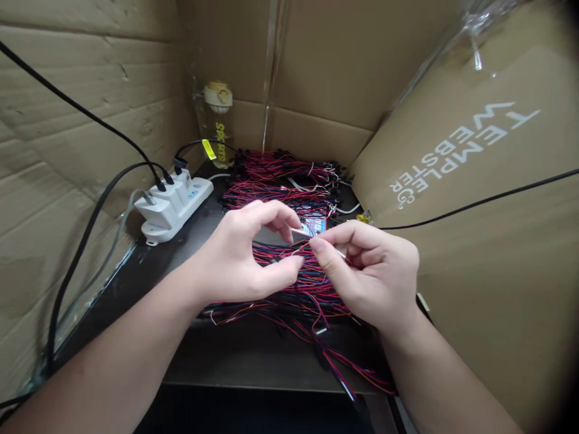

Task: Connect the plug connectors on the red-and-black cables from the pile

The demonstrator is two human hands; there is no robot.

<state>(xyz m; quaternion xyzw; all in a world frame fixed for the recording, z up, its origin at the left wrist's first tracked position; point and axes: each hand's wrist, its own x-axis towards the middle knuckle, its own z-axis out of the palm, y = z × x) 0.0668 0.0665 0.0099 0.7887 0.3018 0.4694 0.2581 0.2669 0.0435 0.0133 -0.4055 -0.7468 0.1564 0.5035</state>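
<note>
Over a pile of thin red, black and blue wires (312,283), both of my hands are raised. My left hand (253,253) is open, its thumb and fingers curved apart in a C shape with wires showing behind the gap. My right hand (362,265) pinches a thin wire (302,246) between thumb and forefinger. A short white piece (341,254) sticks out by its curled fingers; I cannot make out what it is. Behind the fingertips lies a blue and white card or packet (314,225), partly covered.
Bundled wires (280,187) lie at the back. At left stands a white power strip (176,205) with black plugs and cables. A clear bottle (218,126) stands in the rear left corner. Cardboard walls (316,72) enclose the dark table (217,355). A black cable (479,202) crosses the right.
</note>
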